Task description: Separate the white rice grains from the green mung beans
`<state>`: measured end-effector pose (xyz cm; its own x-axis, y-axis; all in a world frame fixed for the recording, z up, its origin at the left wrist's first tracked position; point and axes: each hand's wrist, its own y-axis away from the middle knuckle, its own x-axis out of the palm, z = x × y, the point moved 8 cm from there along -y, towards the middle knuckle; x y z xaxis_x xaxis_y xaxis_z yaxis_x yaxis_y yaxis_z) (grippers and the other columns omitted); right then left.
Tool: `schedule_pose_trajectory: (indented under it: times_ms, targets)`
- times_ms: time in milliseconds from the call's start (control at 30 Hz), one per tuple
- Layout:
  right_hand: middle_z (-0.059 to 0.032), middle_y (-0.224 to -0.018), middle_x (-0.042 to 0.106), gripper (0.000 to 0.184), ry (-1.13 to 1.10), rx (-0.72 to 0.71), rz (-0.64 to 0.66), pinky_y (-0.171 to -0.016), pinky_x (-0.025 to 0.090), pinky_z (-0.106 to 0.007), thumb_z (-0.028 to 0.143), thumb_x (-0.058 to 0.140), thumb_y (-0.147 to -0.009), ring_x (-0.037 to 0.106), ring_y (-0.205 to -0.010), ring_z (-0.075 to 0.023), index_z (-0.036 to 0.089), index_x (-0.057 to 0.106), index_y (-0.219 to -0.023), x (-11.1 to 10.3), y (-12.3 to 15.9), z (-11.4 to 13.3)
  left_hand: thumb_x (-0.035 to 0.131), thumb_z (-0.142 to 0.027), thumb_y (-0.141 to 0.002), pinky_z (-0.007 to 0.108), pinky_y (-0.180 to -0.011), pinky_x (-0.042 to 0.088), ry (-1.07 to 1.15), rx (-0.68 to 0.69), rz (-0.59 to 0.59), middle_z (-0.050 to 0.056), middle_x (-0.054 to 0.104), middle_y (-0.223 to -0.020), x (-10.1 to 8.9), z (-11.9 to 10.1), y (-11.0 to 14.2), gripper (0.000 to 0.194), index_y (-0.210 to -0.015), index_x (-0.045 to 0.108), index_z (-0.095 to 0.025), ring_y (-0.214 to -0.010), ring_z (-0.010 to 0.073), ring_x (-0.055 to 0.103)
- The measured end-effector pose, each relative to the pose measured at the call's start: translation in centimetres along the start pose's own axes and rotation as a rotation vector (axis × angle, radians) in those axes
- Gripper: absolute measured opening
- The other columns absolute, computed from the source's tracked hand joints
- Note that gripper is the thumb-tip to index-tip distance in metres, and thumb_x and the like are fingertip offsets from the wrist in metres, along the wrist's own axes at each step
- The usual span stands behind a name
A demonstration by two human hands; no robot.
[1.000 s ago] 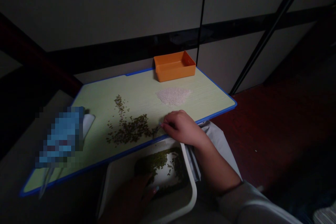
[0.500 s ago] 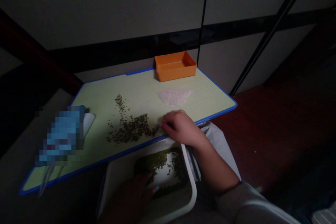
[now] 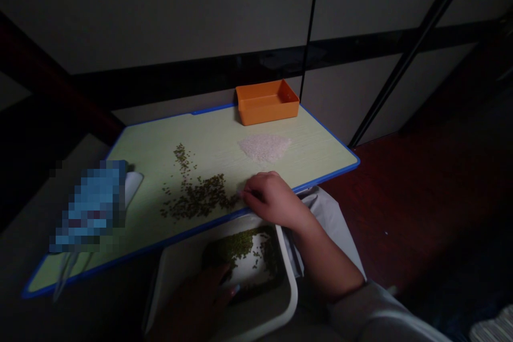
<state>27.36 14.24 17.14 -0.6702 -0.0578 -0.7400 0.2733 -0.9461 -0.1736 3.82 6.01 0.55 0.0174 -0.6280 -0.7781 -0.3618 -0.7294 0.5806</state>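
My right hand (image 3: 272,197) rests on the near edge of the board, its fingers curled in a pinch. Whatever is between the fingertips is too small to make out. Right beside them lies a loose spread of small dark green beans (image 3: 204,195). Deep in shadow, my left hand (image 3: 204,291) reaches into a white tub (image 3: 292,288) below the board. Two of its fingertips show apart, near a heap of green beans (image 3: 238,246) inside; the other fingers are lost in the dark. A patch of white grains like rice (image 3: 265,147) lies beyond my right hand.
An orange open box (image 3: 269,112) stands at the back of the pale green board (image 3: 152,141), which has a blue rim. At the left lies a blurred blue packet (image 3: 94,200) partly over a white object. Cabinet panels rise behind; dark red floor shows at right.
The view has shifted very slightly. Both hands keep nearly the same place and pose, and the beans and grains look unchanged.
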Motion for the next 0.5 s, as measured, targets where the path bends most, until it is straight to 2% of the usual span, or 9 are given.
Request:
schedule_pose_trajectory:
  times_ms: [267, 500]
  targets:
    - [-0.0101, -0.093, 0.082, 0.028, 0.204, 0.164, -0.04, -0.087, 0.036, -0.036, 0.027, 0.069, -0.114, 0.069, -0.093, -0.0234, 0.018, 0.079, -0.089, -1.0, 0.4, -0.9, 0.058, -0.049, -0.104, 0.048, -0.132, 0.053, 0.0, -0.003, -0.018, 0.014, 0.077, -0.165, 0.7, 0.5, -0.5, 0.062, -0.159, 0.073, -0.025, -0.152, 0.0326, 0.073]
    - [-0.0138, -0.103, 0.085, 0.023, 0.235, 0.251, -0.141, -0.089, 0.038, -0.037, 0.027, 0.071, -0.112, 0.072, -0.099, -0.0257, 0.018, 0.08, -0.093, -2.1, 0.7, -3.2, 0.053, -0.053, -0.104, 0.045, -0.128, 0.057, 0.061, 0.064, -0.085, 0.01, 0.082, -0.159, 1.1, 1.2, -1.0, 0.061, -0.155, 0.077, -0.029, -0.147, 0.0311, 0.077]
